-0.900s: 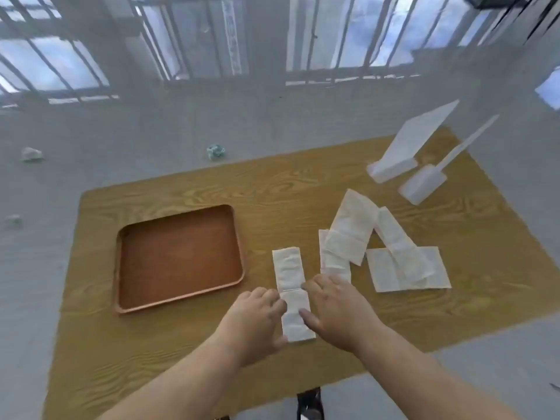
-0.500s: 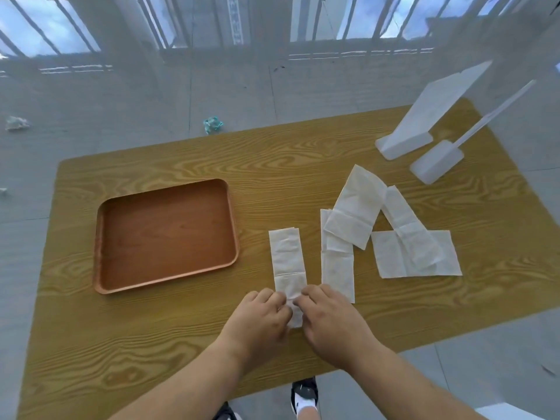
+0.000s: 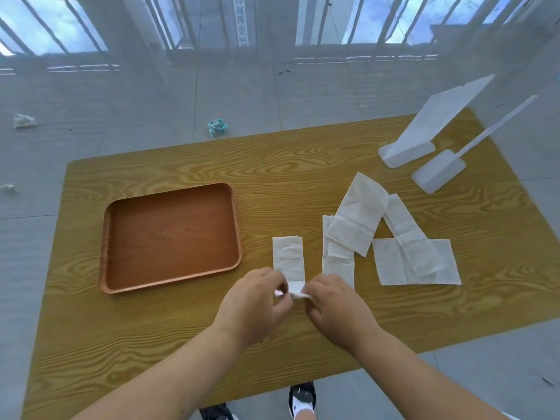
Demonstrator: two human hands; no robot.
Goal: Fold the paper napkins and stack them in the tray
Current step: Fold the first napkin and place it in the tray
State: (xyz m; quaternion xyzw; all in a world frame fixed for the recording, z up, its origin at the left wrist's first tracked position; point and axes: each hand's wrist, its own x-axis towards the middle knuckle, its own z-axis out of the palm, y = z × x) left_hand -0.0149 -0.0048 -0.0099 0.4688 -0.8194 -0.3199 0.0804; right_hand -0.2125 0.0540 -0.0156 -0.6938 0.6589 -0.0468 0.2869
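Note:
A long white napkin strip [image 3: 288, 257] lies on the wooden table [image 3: 181, 344], just right of the brown tray [image 3: 171, 237], which holds nothing. My left hand [image 3: 254, 301] and my right hand [image 3: 336, 304] each pinch the strip's near end, lifted a little off the table. Further right lies a loose pile of unfolded white napkins [image 3: 391, 237], overlapping one another; one strip of the pile reaches down beside my right hand.
Two white plastic stands [image 3: 424, 137] sit at the table's far right corner. Crumpled paper scraps [image 3: 216, 127] lie on the grey tiled floor beyond the table. My shoes [image 3: 301, 400] show under the near edge. A railing runs along the back.
Both hands slid down the strip to its near end and now pinch and lift it. The view has tilted down, so the table sits lower in frame.

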